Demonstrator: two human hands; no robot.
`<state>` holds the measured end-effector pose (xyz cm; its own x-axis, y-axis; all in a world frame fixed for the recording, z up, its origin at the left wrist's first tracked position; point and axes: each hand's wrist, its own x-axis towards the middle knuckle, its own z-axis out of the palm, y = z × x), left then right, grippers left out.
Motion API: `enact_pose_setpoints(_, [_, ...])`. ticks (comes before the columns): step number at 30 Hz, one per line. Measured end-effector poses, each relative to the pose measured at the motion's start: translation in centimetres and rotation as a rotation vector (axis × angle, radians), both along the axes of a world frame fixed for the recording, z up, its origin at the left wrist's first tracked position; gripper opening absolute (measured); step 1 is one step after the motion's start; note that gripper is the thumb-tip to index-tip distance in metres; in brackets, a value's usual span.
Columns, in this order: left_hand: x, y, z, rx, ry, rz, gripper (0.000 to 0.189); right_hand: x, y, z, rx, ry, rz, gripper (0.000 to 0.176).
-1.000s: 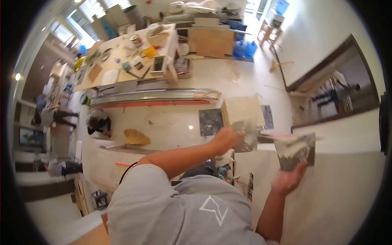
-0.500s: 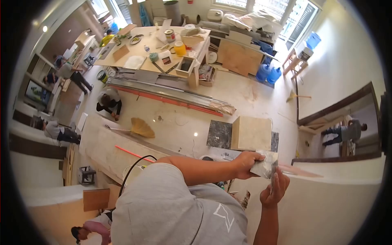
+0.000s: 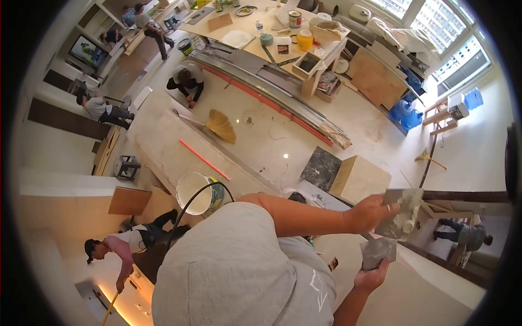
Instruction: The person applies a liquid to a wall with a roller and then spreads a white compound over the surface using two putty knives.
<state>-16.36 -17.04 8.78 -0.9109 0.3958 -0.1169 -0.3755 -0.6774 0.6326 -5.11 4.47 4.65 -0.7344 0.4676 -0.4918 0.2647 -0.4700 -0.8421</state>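
Observation:
My left hand (image 3: 372, 213) grips a flat, greyish metal plate (image 3: 403, 214) with pale paste smeared on it. Below it, my right hand (image 3: 372, 278) holds a smaller square metal blade (image 3: 378, 253), its face turned up toward the camera. The two tools are close to each other, with the blade lying just under the plate's lower left side. Both hands are closed around their tools. A pale box-like block (image 3: 361, 179) sits beyond my left forearm, beside a dark stained board (image 3: 321, 168).
Nearby stand an open bucket (image 3: 200, 193) and a cable loop. A red strip (image 3: 205, 159) and a broom (image 3: 221, 126) lie beyond. A cluttered worktable (image 3: 247, 27) stands farther off. One person (image 3: 117, 247) is at lower left, another crouches (image 3: 187, 81); several others work around.
The view has turned, bringing the bucket into sight. My hands have moved apart; the plate is higher and farther right, and the blade now shows its flat face.

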Motion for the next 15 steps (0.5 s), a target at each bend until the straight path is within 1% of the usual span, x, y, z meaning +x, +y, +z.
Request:
enact_pose_setpoints(1, [0.6, -0.2, 0.6, -0.166, 0.154, 0.022, 0.032, -0.4, -0.7, 1.1, -0.059, -0.070, -0.023, 0.049])
enact_pose_setpoints(2, [1.2, -0.7, 1.0, -0.333, 0.306, 0.040, 0.033, -0.6, 0.3, 0.3, -0.289, 0.130, 0.200, 0.050])
enact_pose_setpoints(3, [1.7, -1.7, 1.1, -0.424, 0.697, 0.130, 0.040, -0.6, 2.3, -1.0, -0.518, 0.333, 0.421, 0.051])
enact_pose_setpoints(4, [1.9, -0.7, 0.5, -0.438, 0.967, 0.333, 0.045, -0.7, 2.5, -0.8, -0.743, 0.539, 0.637, 0.052])
enact_pose_setpoints(5, [2.5, -0.4, -0.3, -0.409, 1.075, 0.339, 0.047, -0.2, 2.4, -0.7, -0.551, 0.482, 0.535, 0.053])
enact_pose_setpoints(6, [2.8, -0.3, -0.6, -0.371, 1.190, 0.342, 0.050, 0.0, 0.1, 1.5, -0.358, 0.430, 0.424, 0.054])
enact_pose_setpoints(7, [3.2, 0.0, -1.1, -0.393, 1.272, 0.325, 0.052, 0.0, -1.5, 3.4, -0.168, 0.378, 0.303, 0.054])
enact_pose_setpoints(10, [3.2, -0.4, -0.8, -0.507, 1.379, 0.281, 0.055, -0.4, -2.9, 6.7, -0.342, 0.344, 0.188, 0.049])
enact_pose_setpoints(11, [3.0, -0.2, -1.2, -0.514, 1.414, 0.261, 0.058, -0.3, -3.7, 7.6, -0.290, 0.338, 0.176, 0.053])
enact_pose_setpoints(14, [2.5, 0.4, -1.2, -0.563, 1.534, 0.247, 0.060, 0.8, -2.4, 7.4, -0.376, 0.276, 0.042, 0.056])
enact_pose_setpoints(15, [2.3, 0.6, -1.1, -0.575, 1.534, 0.227, 0.060, 1.0, -2.8, 8.2, -0.381, 0.230, -0.026, 0.055])
